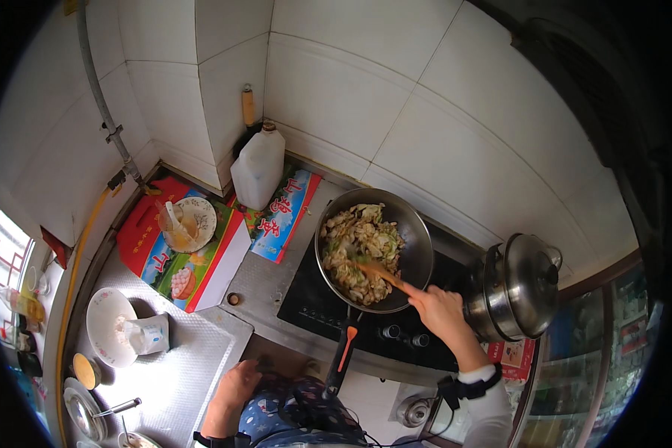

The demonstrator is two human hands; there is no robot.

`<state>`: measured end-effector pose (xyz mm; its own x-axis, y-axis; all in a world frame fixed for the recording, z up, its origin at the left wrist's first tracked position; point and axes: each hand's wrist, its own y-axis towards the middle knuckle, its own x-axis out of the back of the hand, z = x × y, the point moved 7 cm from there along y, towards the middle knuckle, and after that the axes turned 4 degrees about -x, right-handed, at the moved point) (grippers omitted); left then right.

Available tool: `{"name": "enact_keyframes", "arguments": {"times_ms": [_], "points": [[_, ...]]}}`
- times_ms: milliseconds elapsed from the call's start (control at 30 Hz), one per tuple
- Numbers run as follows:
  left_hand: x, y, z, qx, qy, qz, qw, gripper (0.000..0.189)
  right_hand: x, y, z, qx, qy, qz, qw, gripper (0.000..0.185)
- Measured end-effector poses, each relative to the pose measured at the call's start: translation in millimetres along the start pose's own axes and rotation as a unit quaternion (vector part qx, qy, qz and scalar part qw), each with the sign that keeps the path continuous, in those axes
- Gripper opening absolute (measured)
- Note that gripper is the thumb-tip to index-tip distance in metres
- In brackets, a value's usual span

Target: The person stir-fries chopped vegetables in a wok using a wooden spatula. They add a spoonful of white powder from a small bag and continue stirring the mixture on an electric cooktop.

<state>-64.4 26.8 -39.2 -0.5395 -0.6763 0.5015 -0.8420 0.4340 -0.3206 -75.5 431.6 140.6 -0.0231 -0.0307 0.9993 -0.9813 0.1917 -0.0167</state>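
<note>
My right hand (439,311) grips the handle of a wooden spatula (389,275), whose blurred end is in the food. Under it, a frying pan (417,241) stands on a black cooktop (297,299). Chopped, pale green and brown cooked food (364,246), perhaps cabbage, fills the pan's left and middle. The black pan handle (343,358) points toward my body. My left hand (238,383) hovers by the counter's front edge, left of that handle and apart from it, with its fingers bent. Whether it holds anything is unclear.
A lidded steel pot (523,285) stands right of the pan. Printed cardboard (213,280) bears a patterned bowl (204,215) with a spoon; a white plastic jug (260,168) is behind. Leftward are a white bowl (103,319), a bag (151,334) and steel lids (84,409).
</note>
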Motion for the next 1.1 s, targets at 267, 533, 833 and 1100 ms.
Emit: {"name": "enact_keyframes", "arguments": {"times_ms": [267,533,833,1100], "points": [[-5,4,-3,0.011,0.010,0.014,1.000,0.038,79,-56,9,-0.036,0.016,0.060,0.997,0.028],[-5,1,-4,0.003,0.003,0.011,1.000,0.038,15,-4,-17,-0.071,-0.006,-0.051,0.996,0.023],[-7,1,-12,0.002,0.013,0.020,1.000,0.037,-10,25,7,-0.040,0.051,-0.002,0.998,0.025],[-4,1,-8,0.007,0.013,0.012,1.000,0.038,60,-31,10,-0.058,0.127,0.096,0.986,0.025]]}}
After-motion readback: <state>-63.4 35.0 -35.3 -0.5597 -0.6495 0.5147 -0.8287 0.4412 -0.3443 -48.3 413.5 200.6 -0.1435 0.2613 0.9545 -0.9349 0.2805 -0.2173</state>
